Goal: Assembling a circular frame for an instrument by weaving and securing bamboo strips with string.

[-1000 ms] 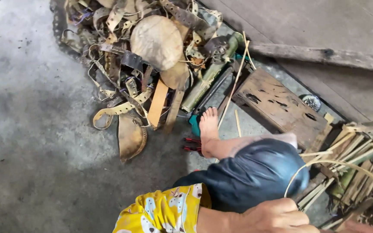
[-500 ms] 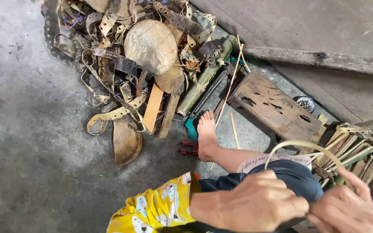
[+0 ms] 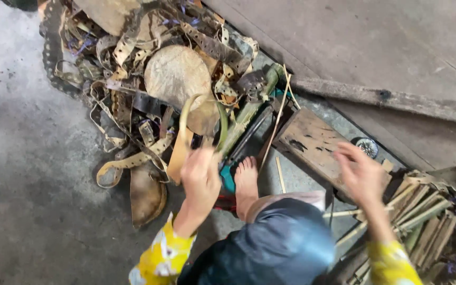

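**Left hand grips bent strip loop; right hand open over split canes**

Left hand [image 3: 200, 171], fingers closed around the ends of a curved green strip loop [image 3: 199, 113] that arches up toward 12 o'clock over the scrap pile [image 3: 133, 79]. Right hand [image 3: 360, 171] at 3 o'clock, fingers spread, holding nothing, above the bundle of split canes [image 3: 423, 211]. Bare foot [image 3: 246, 182] between the hands, beside a wooden block [image 3: 312, 142]. Floor is grey concrete [image 3: 22, 184].
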